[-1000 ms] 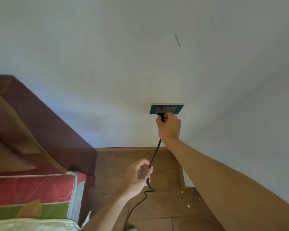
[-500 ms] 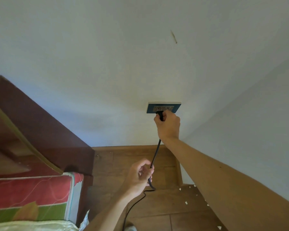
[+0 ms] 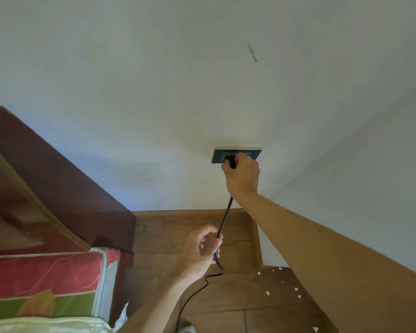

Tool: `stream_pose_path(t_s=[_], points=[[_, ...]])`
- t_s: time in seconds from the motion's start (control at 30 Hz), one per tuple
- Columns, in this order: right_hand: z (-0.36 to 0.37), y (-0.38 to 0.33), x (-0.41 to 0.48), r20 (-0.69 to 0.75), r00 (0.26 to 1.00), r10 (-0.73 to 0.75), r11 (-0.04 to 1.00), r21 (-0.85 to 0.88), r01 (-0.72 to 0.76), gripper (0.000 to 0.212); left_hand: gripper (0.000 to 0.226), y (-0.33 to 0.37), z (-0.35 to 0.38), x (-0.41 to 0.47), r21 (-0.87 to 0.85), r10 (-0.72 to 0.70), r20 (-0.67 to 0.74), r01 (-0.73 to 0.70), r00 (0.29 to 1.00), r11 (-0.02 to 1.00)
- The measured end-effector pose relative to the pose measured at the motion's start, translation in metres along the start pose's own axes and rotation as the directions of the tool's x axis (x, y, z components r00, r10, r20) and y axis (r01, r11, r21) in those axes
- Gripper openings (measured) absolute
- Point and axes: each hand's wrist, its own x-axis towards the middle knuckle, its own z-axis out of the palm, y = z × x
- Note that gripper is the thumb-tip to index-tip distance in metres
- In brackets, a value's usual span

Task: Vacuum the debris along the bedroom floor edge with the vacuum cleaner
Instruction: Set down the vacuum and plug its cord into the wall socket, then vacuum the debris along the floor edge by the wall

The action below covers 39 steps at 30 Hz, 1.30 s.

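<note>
My right hand (image 3: 241, 175) is closed around a black plug (image 3: 231, 161) pressed against the blue wall socket (image 3: 217, 156) low on the white wall. A black power cord (image 3: 226, 213) runs down from the plug. My left hand (image 3: 201, 252) grips that cord lower down, above the wooden floor, and the cord trails on toward the bottom edge. Several small white scraps of debris (image 3: 267, 293) lie on the floor by the right wall. The vacuum cleaner itself is out of view.
A dark wooden headboard (image 3: 65, 179) and a bed with a red and green mattress (image 3: 43, 282) fill the left side. A wooden skirting board (image 3: 192, 212) lines the wall base. The wooden floor (image 3: 228, 294) forms a narrow corner strip between bed and right wall.
The view has tilted down a little, showing more debris on the floor. Both hands keep their hold at the socket and on the cord.
</note>
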Motion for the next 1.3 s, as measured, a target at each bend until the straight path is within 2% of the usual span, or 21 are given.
stream_pose_path(t_s=[0.43, 0.6, 0.77, 0.87, 0.93, 1.13, 1.3], points=[[0.006, -0.008, 0.007, -0.027, 1.0, -0.001, 0.999, -0.04, 0.0, 0.02, 0.013, 0.0, -0.008, 0.011, 0.041, 0.03, -0.007, -0.03, 1.0, 0.999], [0.005, -0.01, 0.008, -0.015, 0.999, 0.03, 0.997, -0.075, -0.031, 0.021, 0.014, 0.001, -0.018, 0.009, 0.126, 0.097, -0.055, -0.089, 0.994, 0.988], [-0.007, -0.016, 0.008, 0.029, 0.997, 0.072, 0.978, -0.197, -0.065, 0.028, 0.019, 0.007, -0.03, 0.005, 0.274, 0.152, -0.097, -0.12, 0.984, 0.954], [-0.026, -0.026, 0.001, 0.076, 0.997, -0.003, 0.968, -0.25, 0.022, 0.028, 0.016, 0.027, -0.045, 0.001, 0.362, 0.152, -0.081, -0.113, 0.985, 0.925], [-0.042, -0.039, -0.001, 0.121, 0.988, -0.093, 0.956, -0.266, 0.123, 0.028, 0.026, 0.049, -0.057, -0.001, 0.443, 0.131, -0.109, -0.07, 0.985, 0.894], [-0.098, -0.092, -0.001, 0.39, 0.896, -0.213, 0.87, -0.342, 0.356, 0.06, 0.071, 0.128, -0.103, -0.017, 0.681, 0.026, -0.283, 0.182, 0.959, 0.709], [-0.152, -0.15, -0.007, 0.482, 0.829, -0.283, 0.773, -0.396, 0.495, 0.076, 0.082, 0.208, -0.133, -0.056, 0.771, 0.084, -0.379, 0.264, 0.922, 0.579]])
